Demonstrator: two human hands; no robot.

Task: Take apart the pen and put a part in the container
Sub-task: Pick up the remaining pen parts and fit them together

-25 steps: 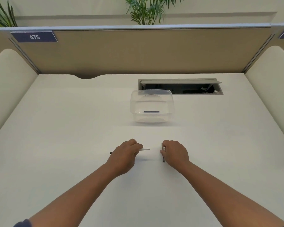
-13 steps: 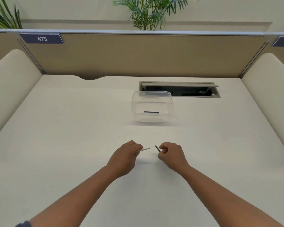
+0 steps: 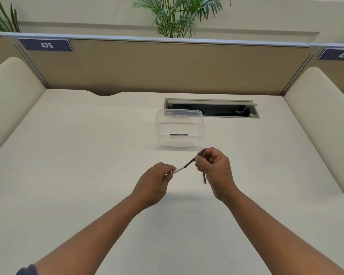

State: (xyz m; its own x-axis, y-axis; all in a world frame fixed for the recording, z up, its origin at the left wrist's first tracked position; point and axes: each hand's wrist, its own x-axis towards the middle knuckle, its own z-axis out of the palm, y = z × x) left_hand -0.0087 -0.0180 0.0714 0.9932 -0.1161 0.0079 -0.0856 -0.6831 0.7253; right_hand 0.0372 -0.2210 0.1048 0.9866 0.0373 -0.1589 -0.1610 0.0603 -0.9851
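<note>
My left hand (image 3: 154, 183) pinches the white end of the pen (image 3: 179, 170), lifted above the desk. My right hand (image 3: 214, 171) grips a dark pen part (image 3: 190, 163) whose tip meets the white end, so the two pieces form one slanted line between my hands. Another dark thin part (image 3: 204, 178) lies on the desk just below my right hand, partly hidden by it. The clear plastic container (image 3: 179, 127) stands beyond my hands, with one dark pen piece (image 3: 178, 134) lying inside it.
An open cable hatch (image 3: 212, 107) is sunk into the desk behind and right of the container. A tan partition (image 3: 167, 66) closes off the back, and cream side panels (image 3: 10, 92) flank the white desk (image 3: 77, 155).
Both hands have lifted off the desk and risen. My right hand has picked up a dark part and brought its tip against the white end held by my left hand.
</note>
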